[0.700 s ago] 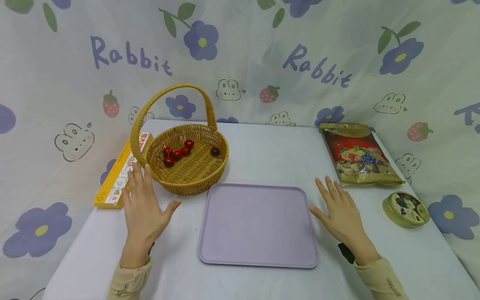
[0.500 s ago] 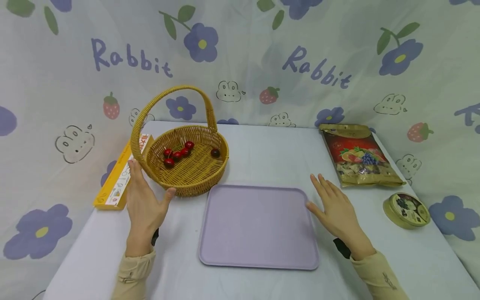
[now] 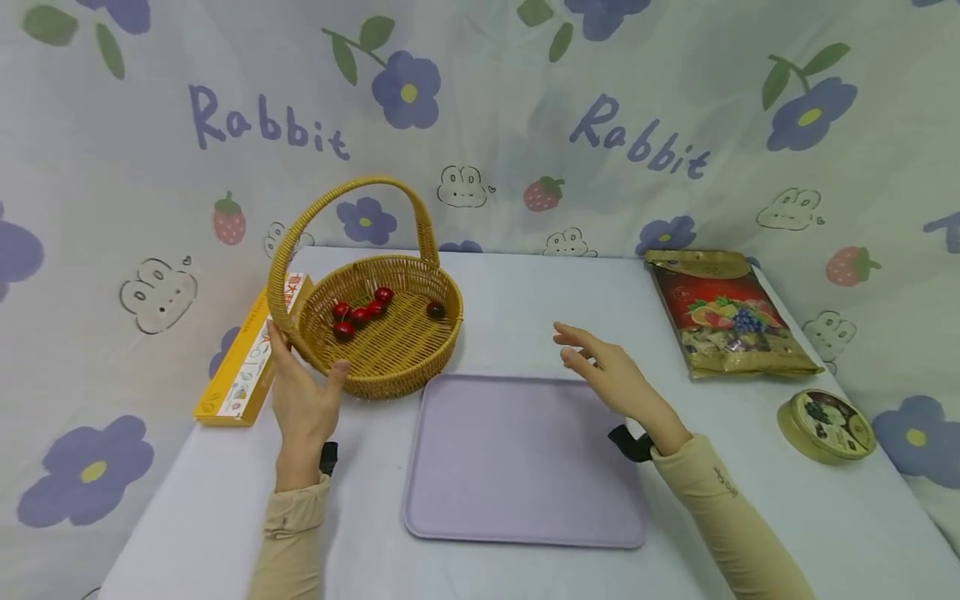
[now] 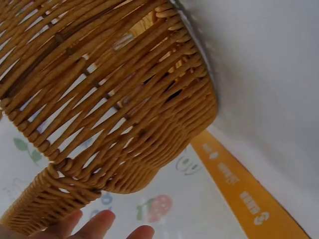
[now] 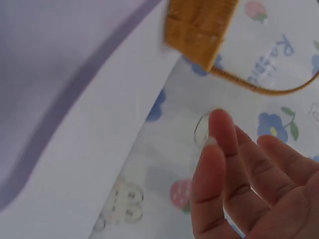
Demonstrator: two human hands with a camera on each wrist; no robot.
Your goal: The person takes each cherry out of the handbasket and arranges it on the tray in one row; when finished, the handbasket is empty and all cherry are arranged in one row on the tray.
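Note:
A woven wicker basket (image 3: pixel 390 367) with a tall arched handle (image 3: pixel 279 275) stands at the back left. Several red cherries (image 3: pixel 360 315) lie inside it, and a darker one (image 3: pixel 435 310) sits apart on the right. My left hand (image 3: pixel 306 408) is at the basket's left front, fingertips by the foot of the handle and thumb near the rim. In the left wrist view its fingertips (image 4: pixel 99 224) show beside the handle's base. My right hand (image 3: pixel 611 375), fingers loosely bent and holding nothing, hovers over the back right corner of a lilac tray (image 3: pixel 525 467).
A yellow and white pasta box (image 3: pixel 243 367) lies left of the basket. At the right are a red and gold candy bag (image 3: pixel 731 321) and a round gold tin (image 3: pixel 825 425). A printed rabbit curtain (image 3: pixel 480 108) hangs behind the white table.
My left hand has turned and closed in on the basket's left side. My right hand has moved left, from beside the tray to over its back corner. The basket stays put.

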